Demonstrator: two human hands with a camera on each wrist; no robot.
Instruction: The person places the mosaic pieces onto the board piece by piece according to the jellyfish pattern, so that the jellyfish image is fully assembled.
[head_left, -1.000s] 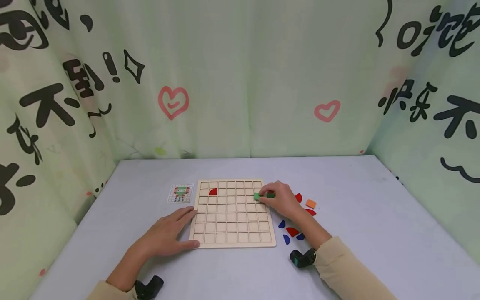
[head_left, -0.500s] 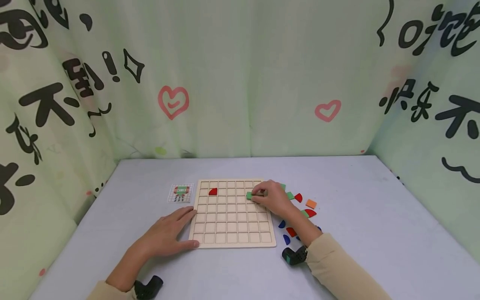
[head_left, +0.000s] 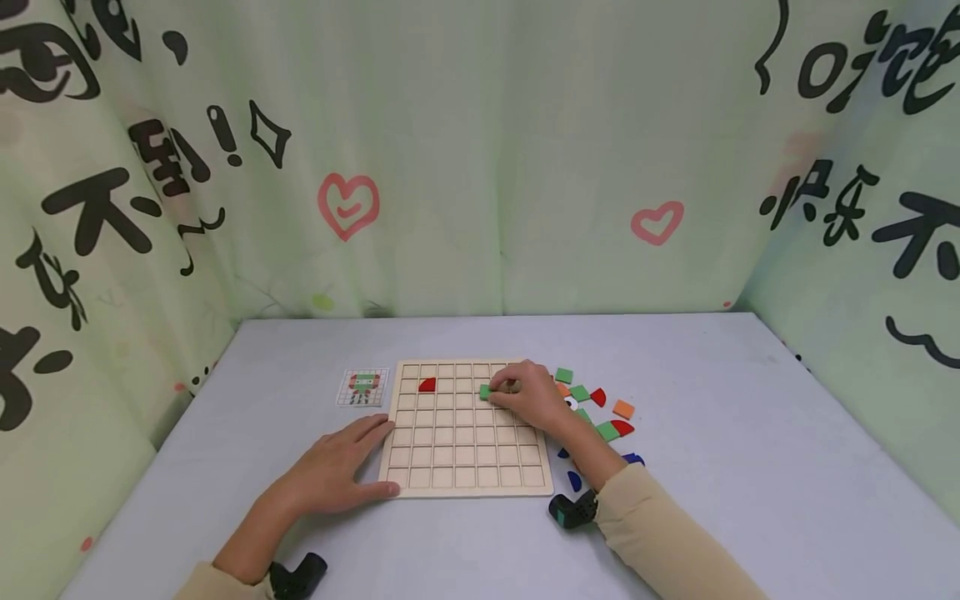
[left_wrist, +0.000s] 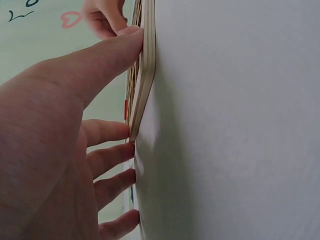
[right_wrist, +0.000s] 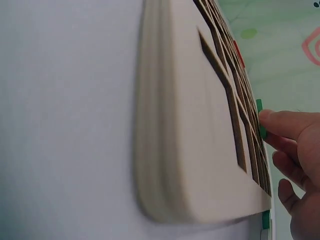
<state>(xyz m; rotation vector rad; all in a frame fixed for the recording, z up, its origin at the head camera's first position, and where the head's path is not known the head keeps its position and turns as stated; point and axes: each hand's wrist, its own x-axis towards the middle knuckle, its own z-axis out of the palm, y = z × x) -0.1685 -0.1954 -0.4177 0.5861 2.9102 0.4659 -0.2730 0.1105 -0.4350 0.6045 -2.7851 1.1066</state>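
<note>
Head view: a white table (head_left: 787, 467) bears a wooden grid board (head_left: 465, 437). The left hand (head_left: 333, 468), spread, touches the board's left edge; the right hand (head_left: 527, 396) is at its far right part, fingertips pinching a small green piece (head_left: 484, 392) over the board.

The right hand (head_left: 531, 393), pinching a green tile (head_left: 484, 392), moved leftward across the grid board (head_left: 466, 457); I saw loose green pieces (head_left: 580, 392) uncovered beyond its right edge.
</note>
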